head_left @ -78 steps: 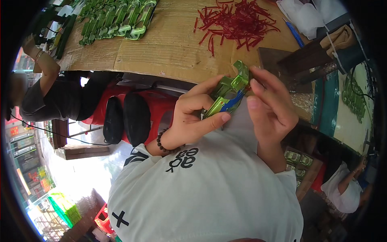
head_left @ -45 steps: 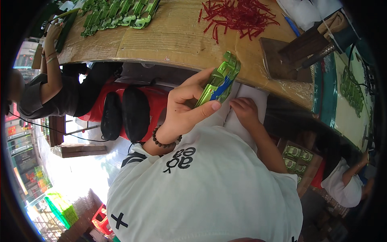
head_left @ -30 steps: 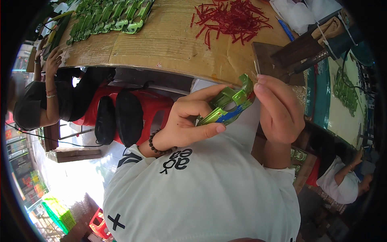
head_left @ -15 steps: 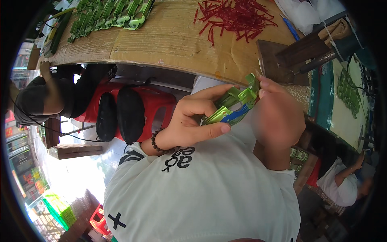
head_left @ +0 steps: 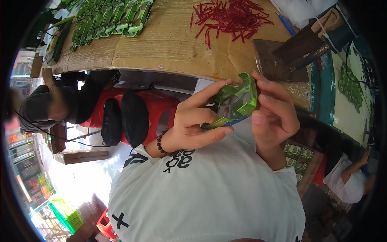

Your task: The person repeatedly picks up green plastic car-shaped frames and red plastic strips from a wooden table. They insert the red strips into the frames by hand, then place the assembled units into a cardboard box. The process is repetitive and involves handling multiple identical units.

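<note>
Green shell [head_left: 246, 108] clasped by left fingers [head_left: 197, 117]; right fingers [head_left: 277, 90] half-curled at right end, hold unclear.

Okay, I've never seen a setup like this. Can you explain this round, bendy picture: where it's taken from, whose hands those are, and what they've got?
There's no machine here, just a person's two bare hands. A wide fisheye camera on their head looks down, which is why straight edges bend. The left hand grips a shiny, hollow green frame with a blue patch. The right hand has its fingertips at the frame's right end. Beyond them, a brown-covered worktable bears a pile of thin red strips, rows of similar green frames and a slim blue pen-like tool.
</note>
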Available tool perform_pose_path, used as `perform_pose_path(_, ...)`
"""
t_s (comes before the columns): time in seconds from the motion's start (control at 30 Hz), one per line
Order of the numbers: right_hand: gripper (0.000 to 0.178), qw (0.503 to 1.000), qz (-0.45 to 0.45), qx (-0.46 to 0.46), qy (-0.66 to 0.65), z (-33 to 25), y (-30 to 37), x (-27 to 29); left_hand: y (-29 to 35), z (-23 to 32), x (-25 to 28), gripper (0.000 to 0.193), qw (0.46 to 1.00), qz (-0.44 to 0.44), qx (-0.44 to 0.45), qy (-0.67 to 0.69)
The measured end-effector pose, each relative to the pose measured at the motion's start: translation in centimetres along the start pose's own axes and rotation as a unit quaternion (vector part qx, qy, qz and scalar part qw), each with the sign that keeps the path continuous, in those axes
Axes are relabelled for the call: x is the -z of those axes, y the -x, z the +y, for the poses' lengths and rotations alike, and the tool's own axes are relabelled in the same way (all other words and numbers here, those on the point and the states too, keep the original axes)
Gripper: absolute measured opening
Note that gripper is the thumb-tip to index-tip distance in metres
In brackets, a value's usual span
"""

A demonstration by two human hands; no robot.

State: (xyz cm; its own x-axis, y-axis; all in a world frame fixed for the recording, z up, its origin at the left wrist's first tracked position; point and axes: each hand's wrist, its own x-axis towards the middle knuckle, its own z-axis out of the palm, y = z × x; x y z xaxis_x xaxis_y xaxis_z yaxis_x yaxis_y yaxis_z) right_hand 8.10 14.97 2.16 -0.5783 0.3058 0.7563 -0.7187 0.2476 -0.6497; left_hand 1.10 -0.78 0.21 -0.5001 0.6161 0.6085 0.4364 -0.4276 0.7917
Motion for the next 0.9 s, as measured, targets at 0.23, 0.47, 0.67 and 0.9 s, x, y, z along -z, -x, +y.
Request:
perform_pose_path(0.23,0.029,0.999,0.005,-0.035,0.022,0.1,0.1,-0.2,0.2,-0.2,-0.4,0.023,0.999,0.019,0.029,-0.017)
perform_pose_path(0.47,0.033,0.984,-0.022,0.084,0.157,0.7,-0.1,-0.2,0.3,-0.3,-0.8,0.020,0.991,0.029,0.092,0.091)
perform_pose_path(0.67,0.028,0.991,-0.011,0.004,0.132,-0.5,-0.2,0.1,0.3,-0.5,-0.4,0.020,0.992,0.008,0.079,0.094)
perform_pose_path(0.9,0.028,0.995,-0.003,-0.007,0.099,-0.5,-0.1,0.2,0.4,-0.2,-0.3,0.021,0.998,-0.001,0.048,0.044)
